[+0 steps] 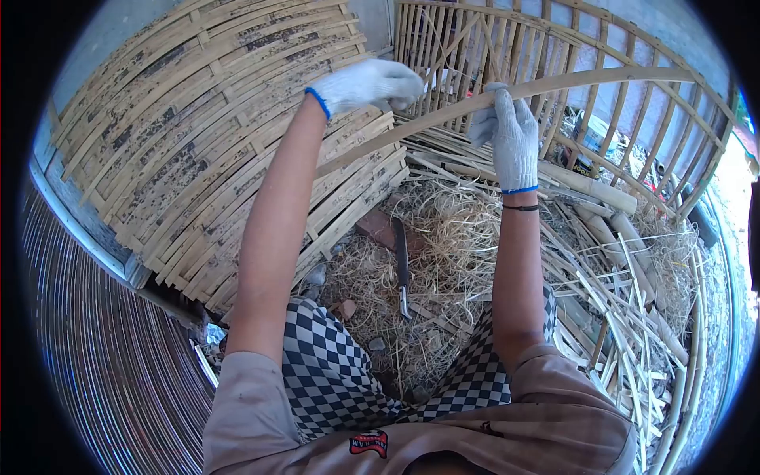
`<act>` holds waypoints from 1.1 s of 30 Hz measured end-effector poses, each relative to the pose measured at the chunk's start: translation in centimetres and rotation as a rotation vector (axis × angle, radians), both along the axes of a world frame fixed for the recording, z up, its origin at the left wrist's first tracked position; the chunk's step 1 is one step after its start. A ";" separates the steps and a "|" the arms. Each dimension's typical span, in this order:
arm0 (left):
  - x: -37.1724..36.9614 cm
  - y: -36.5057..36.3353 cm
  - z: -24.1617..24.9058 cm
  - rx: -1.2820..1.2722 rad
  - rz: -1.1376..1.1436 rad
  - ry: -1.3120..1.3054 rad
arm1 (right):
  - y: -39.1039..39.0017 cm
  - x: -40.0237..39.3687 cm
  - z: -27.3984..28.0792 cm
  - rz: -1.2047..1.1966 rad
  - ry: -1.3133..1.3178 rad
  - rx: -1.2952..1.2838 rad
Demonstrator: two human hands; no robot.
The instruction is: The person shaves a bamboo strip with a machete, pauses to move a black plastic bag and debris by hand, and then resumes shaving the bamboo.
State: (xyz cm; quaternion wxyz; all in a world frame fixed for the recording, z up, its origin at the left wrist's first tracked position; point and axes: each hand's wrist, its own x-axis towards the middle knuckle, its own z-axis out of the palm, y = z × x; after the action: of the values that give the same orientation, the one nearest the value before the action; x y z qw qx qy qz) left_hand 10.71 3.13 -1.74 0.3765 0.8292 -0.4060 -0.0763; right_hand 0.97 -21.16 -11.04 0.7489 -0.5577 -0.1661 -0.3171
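A long, flat bamboo strip (586,82) slants across the view, its right end higher than its left. My right hand (514,134), in a white knit glove with a blue cuff, grips it near the middle with the thumb and fingers. My left hand (372,85), gloved the same way, hovers above the strip's left half, apart from it in the view. Its fingers are curled together; what they hold, if anything, is hidden. Below, a knife (402,265) with a dark blade lies on the shavings between my knees.
A large woven bamboo panel (190,142) leans at the left. Behind stands a bamboo slat frame (617,103). Curly shavings (443,229) cover the ground, with a reddish brick (378,228) among them. Split bamboo strips (625,340) and bamboo poles (606,233) lie at the right.
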 end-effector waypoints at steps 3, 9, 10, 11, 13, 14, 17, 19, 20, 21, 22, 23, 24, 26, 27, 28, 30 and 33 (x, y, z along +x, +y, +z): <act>-1.6 -4.6 -1.6 0.137 -0.075 -0.281 | 0.7 -0.1 0.1 0.006 0.029 -0.008; -2.1 -5.5 -1.9 0.075 0.006 -0.148 | 0.9 0.2 0.0 -0.012 0.011 -0.019; -1.4 -5.4 -2.3 0.011 0.024 -0.127 | 0.9 0.2 0.0 -0.014 0.011 -0.005; -0.6 -5.4 -2.5 -0.080 0.019 -0.173 | 0.9 0.1 -0.2 -0.014 0.013 0.008; 0.1 -4.8 -1.9 -0.233 0.075 -0.167 | 0.6 0.6 -0.7 -0.057 0.049 -0.021; 0.9 -4.3 -1.8 -0.324 0.089 -0.155 | 0.5 0.9 -1.0 -0.077 0.067 -0.036; 2.2 -2.3 -1.2 -0.563 0.186 -0.238 | 0.9 2.0 -2.5 -0.132 0.229 -0.203; 3.5 -1.5 -0.7 -0.750 0.252 -0.068 | 1.4 2.7 -3.6 -0.173 0.420 -0.340; 4.2 -0.5 -1.0 -0.807 0.255 -0.087 | 1.3 4.6 -5.6 -0.222 0.462 -0.491; 4.9 0.1 -1.3 -0.821 0.282 -0.109 | 1.1 7.3 -8.8 -0.271 0.503 -0.645; 5.6 0.7 -1.7 -0.834 0.308 -0.132 | 1.6 8.0 -10.9 -0.355 0.530 -0.887; 6.4 1.3 -2.1 -0.848 0.334 -0.155 | 2.1 8.6 -13.1 -0.446 0.541 -1.128; 7.4 2.0 -2.8 -0.841 0.370 -0.183 | 3.2 7.8 -15.1 -0.572 0.526 -1.457; 9.5 3.1 -4.3 -0.824 0.435 -0.248 | 4.3 9.9 -22.5 -0.081 0.589 -1.735; 10.3 3.6 -5.0 -0.841 0.418 -0.241 | 5.6 8.8 -23.0 0.199 0.824 -1.683; 11.1 4.1 -5.9 -0.859 0.403 -0.234 | 7.2 7.5 -23.8 0.481 1.049 -1.599; 11.1 4.6 -6.1 -0.898 0.373 -0.189 | 8.7 6.6 -29.0 0.526 1.101 -1.562; 10.2 5.3 -6.9 -0.917 0.346 -0.127 | 9.6 4.6 -37.8 0.261 0.829 -1.595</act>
State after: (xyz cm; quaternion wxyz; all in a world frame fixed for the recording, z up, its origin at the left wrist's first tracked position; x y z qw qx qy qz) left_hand 20.95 8.40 -8.67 0.6843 0.6364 -0.2763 0.2246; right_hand 5.55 -11.60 -48.81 0.1701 -0.9568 -0.1154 0.2057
